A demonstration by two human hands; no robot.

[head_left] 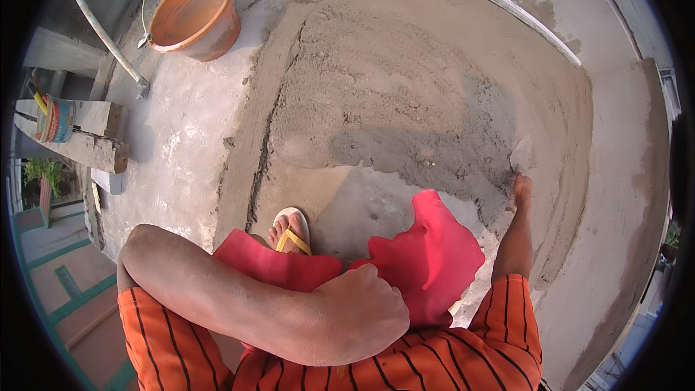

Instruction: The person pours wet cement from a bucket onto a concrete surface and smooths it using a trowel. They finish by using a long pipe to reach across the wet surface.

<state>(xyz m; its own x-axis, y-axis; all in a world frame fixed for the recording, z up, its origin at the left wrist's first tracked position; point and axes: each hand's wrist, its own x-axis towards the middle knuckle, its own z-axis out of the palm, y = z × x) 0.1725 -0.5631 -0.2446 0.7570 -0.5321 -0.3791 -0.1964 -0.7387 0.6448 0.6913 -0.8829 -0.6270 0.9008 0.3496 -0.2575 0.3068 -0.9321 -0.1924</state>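
My right hand (521, 187) reaches out over the floor at the right, closed around the handle of a trowel (520, 153). The small pale blade points away from me, over wet grey mortar (449, 137) spread unevenly across the floor. My left forearm lies bent across my lap, and my left hand (369, 308) is curled into a fist above the red cloth (434, 268) over my knees. The inside of that fist is hidden, so I cannot tell if anything is in it.
An orange bucket (232, 32) with a wire handle stands at the far left, near a pale pole (105, 32). A small tin (56, 119) sits by wooden beams (108, 152). A long straightedge (492, 0) lies along the far edge; a low wall (622, 166) borders the right.
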